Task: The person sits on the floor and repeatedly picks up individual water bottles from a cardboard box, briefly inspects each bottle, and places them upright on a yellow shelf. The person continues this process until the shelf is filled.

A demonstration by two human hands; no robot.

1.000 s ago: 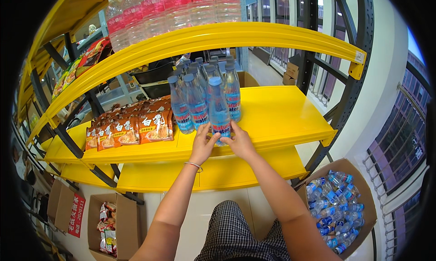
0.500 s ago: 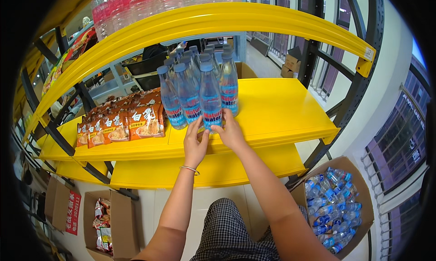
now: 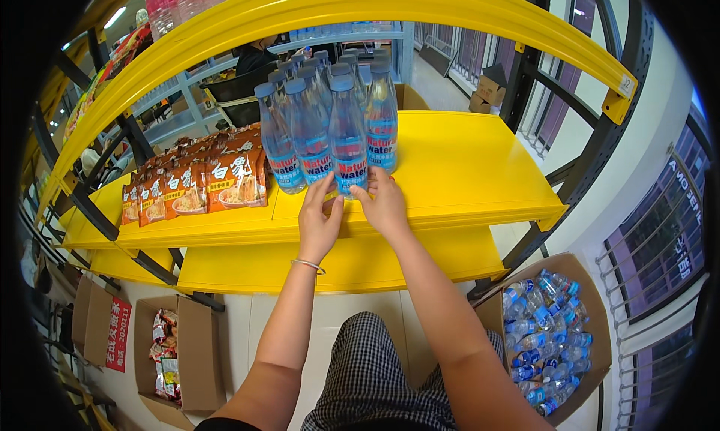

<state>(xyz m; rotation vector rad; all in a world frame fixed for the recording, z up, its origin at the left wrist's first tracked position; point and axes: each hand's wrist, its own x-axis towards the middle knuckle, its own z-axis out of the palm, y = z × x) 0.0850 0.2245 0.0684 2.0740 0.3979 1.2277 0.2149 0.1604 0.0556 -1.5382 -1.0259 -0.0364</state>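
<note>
A clear water bottle [image 3: 349,135] with a blue cap and blue label stands upright at the front of a bottle group on the yellow shelf [image 3: 465,161]. My left hand [image 3: 319,219] rests at the left of its base, fingertips against the lower label and thumb in front. From the right, my right hand [image 3: 382,204] curves round the same base, its thumb near the front. Both hands together hold the bottle low down. Matching bottles stand close behind and beside it, including one on the left [image 3: 279,142] and one on the right [image 3: 382,123].
Brown noodle packets [image 3: 236,180] stand in rows left of the bottles. A yellow beam [image 3: 375,9] crosses above. Below stand a carton of bottles [image 3: 592,303] at right and a carton of packets [image 3: 199,356] at left. A black upright [image 3: 517,255] supports the shelf's right end.
The view has shifted, so the shelf and bottles sit higher in the picture. Both hands stay at the front bottle's base, with little visible movement against it.
</note>
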